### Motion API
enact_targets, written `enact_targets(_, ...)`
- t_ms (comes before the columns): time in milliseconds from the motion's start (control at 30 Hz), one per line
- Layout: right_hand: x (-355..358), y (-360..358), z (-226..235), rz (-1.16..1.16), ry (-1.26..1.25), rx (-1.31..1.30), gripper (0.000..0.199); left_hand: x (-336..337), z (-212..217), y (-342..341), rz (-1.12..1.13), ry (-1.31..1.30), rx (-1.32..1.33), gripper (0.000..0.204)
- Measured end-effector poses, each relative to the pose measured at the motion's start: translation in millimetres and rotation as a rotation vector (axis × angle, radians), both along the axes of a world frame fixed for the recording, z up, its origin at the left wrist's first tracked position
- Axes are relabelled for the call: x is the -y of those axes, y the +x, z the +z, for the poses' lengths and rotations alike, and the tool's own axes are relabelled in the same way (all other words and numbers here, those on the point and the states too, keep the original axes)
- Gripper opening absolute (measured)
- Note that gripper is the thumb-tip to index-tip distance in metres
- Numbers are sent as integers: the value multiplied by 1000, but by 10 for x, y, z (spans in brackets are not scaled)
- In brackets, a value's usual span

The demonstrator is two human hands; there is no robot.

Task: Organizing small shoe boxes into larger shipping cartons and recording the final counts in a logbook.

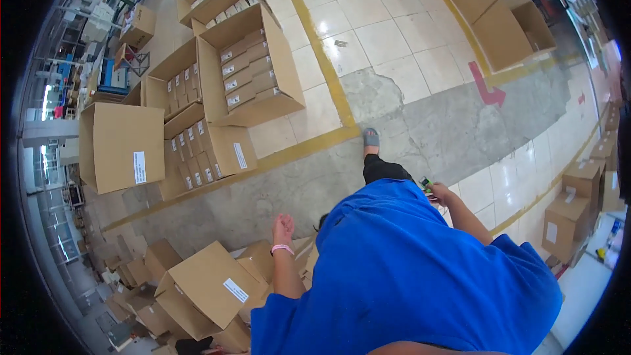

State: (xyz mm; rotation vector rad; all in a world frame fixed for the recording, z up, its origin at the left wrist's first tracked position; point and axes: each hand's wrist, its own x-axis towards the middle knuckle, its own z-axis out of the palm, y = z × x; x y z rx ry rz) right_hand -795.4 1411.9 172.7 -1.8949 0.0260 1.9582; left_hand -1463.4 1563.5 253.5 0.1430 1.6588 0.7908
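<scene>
Warehouse floor, viewed from above a person in a blue top (407,269) mid-stride, one grey slipper (371,137) forward on the grey concrete strip.

Right hand (439,192): grip closed around a small dark handheld device with a green part (426,185), held at hip level beside the body. Judged light, rigid and hard-cased, easily carried one-handed around its middle; likely to suffer if dropped on the tiles.

Left hand (283,227): empty, fingers loosely spread, pink band (282,248) at the wrist. Hangs above a closed brown carton with a white label (210,286), not touching it.

Surroundings: open cartons packed with rows of small labelled boxes (246,69) standing on the tiled floor ahead to the left; a large closed carton (121,146) beside them; yellow floor line (315,33) running away and branching left; red arrow marking (488,92); empty open cartons (503,16) far right; sealed cartons (575,213) stacked along the right edge.
</scene>
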Motion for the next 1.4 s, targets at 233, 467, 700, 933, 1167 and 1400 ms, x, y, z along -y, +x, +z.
enact_targets(233,-2900,1505,874,-127,301,99,47,-2248,385,1224,-229,-130,-136,38)
enact_targets(467,-5102,2578,1154,-196,341,293,48,-6262,511,2024,-253,170,-43,31)
enact_targets(700,-6227,2273,1502,-227,-6,292,51,-10553,-187,2159,-164,191,98,41)
enact_targets(933,-9456,1540,2517,383,-163,462,55,-14453,-872,2407,-177,115,-29,75)
enact_targets(1167,-11514,1758,2664,686,-228,417,55,-16516,-1769,3108,-61,-53,-122,73)
enact_targets(1400,-12522,2723,2711,1006,-204,314,55,-16688,-2879,3178,-451,265,-482,36)
